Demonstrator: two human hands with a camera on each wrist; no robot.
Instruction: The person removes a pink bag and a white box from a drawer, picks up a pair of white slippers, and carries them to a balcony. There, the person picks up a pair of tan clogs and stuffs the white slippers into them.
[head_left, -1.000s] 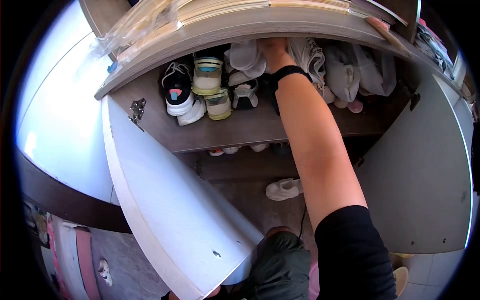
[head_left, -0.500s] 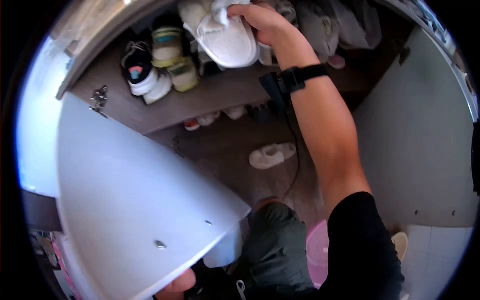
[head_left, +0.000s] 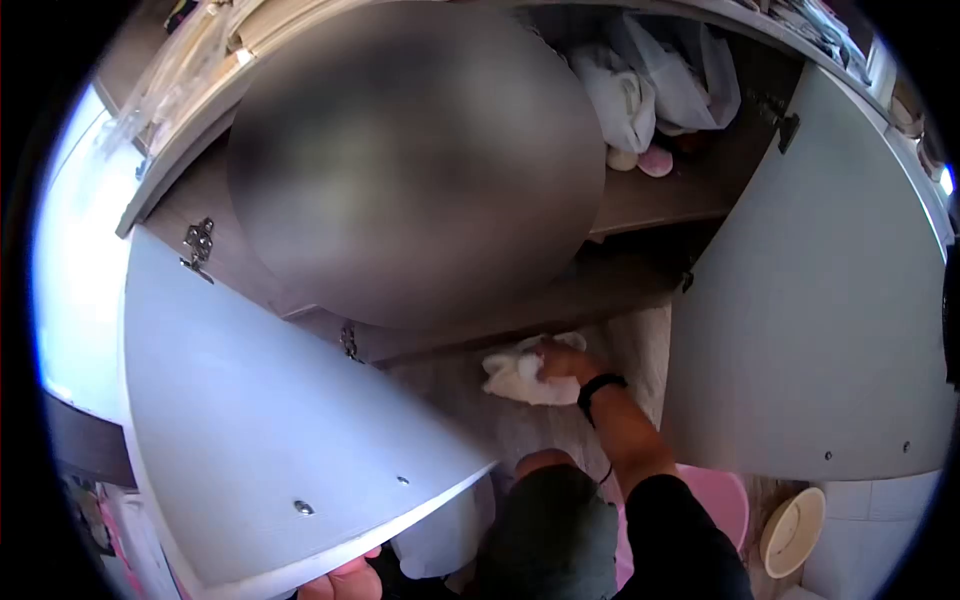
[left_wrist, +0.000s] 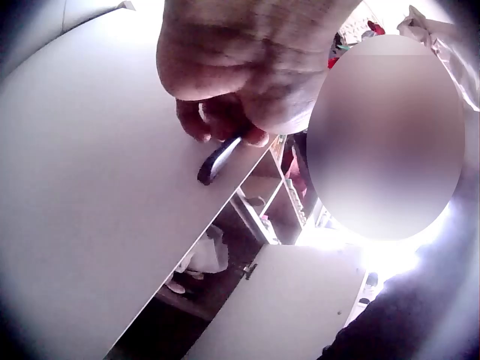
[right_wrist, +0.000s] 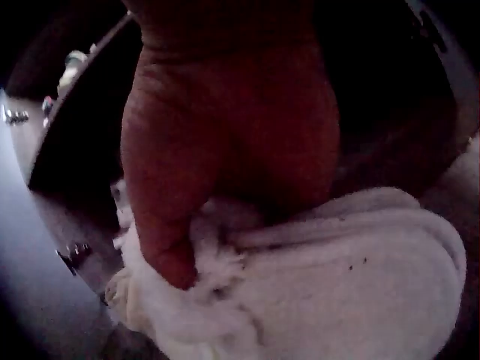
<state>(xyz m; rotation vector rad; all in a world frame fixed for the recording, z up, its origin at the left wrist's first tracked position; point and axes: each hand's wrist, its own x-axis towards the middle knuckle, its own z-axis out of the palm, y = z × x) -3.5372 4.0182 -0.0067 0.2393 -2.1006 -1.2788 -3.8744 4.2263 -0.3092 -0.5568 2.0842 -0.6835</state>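
Low in front of the cabinet, my right hand [head_left: 563, 362] grips a pair of white slippers [head_left: 518, 382] close over the floor. In the right wrist view the thumb and fingers close around the fluffy upper part of the slippers [right_wrist: 360, 285], and their flat soles lie together. My left hand [head_left: 345, 582] is at the lower edge of the open left cabinet door [head_left: 290, 420]. The left wrist view shows its fingers curled at a dark door handle [left_wrist: 217, 162].
The right cabinet door [head_left: 800, 300] also stands open. White plastic bags [head_left: 690, 85] and a pink shoe [head_left: 655, 161] occupy the upper shelf's right end; a blurred patch hides the rest. A pink basin [head_left: 715, 500] and a cream basin [head_left: 793, 532] stand at the lower right.
My right hand has come down from the upper shelf to near the floor, bringing the white slippers out with it. The left hand stays at the left door.
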